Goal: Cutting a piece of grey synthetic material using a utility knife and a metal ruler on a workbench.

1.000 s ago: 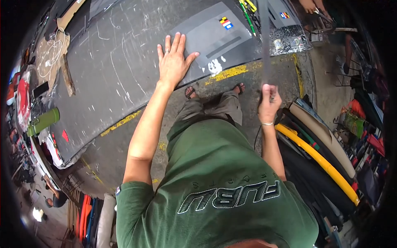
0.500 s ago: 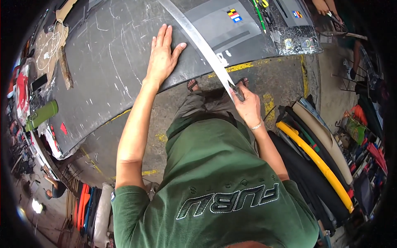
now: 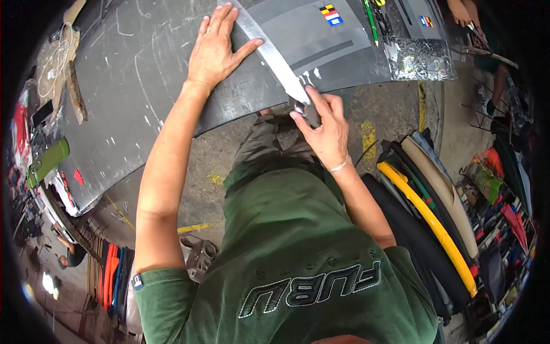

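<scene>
A long steel ruler (image 3: pixel 275 62) lies slantwise over dark grey sheet material (image 3: pixel 143 80) on the table. My left hand (image 3: pixel 212 57) is flat on the sheet with fingers and thumb spread. Its fingertips and thumb tip reach the ruler's left edge. At the ruler's near end, by the table's front edge, my right hand (image 3: pixel 327 129) is closed round a dark-handled utility knife (image 3: pixel 311 116). A shiny metal part shows at its front; the blade itself I cannot make out. Right of the ruler is a grey panel (image 3: pixel 303 34) with a colourful flag patch (image 3: pixel 331 15).
A green pencil (image 3: pixel 372 23) and a clear plastic packet (image 3: pixel 421 63) lie at the right. Leftward are a green cylindrical case (image 3: pixel 48 163), a phone (image 3: pixel 41 114) and a wooden stick (image 3: pixel 75 94). Material rolls, one yellow (image 3: pixel 427 212), lean at my right. Another person's hand (image 3: pixel 461 12) shows far right.
My left hand has slid forward and left, up to the ruler. The ruler's near end has shifted forward onto the table, and my right hand has moved forward and left with the knife.
</scene>
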A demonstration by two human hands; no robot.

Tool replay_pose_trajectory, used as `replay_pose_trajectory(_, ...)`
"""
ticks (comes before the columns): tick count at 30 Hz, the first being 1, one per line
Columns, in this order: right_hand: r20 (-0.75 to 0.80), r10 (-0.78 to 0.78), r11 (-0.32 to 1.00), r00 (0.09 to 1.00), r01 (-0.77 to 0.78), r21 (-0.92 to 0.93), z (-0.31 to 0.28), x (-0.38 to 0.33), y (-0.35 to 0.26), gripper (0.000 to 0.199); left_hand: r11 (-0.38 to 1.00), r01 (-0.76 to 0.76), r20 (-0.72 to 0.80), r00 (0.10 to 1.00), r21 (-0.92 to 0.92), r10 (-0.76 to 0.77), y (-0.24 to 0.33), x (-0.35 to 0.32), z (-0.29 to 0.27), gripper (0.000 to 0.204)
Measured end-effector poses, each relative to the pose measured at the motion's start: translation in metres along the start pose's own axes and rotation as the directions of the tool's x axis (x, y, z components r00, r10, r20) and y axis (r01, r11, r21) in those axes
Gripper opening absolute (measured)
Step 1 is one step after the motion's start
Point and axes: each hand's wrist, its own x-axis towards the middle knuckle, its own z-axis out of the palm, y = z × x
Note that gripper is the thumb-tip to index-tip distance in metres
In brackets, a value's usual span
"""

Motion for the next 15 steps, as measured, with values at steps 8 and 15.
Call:
replay_pose_trajectory(8,0.039,0.000,0.996,0.999,-0.003,0.087,0.010,0.001,0.004,0.075,0.997,0.017,0.016,1.000,-0.081,-0.016,-0.002,0.002,0.009,0.085)
replay_pose_trajectory(15,0.029,-0.008,0.994,1.000,0.005,0.112,0.008,0.005,0.008,0.074,0.999,-0.016,0.026,1.000,-0.040,0.017,-0.009,0.001,0.013,0.091)
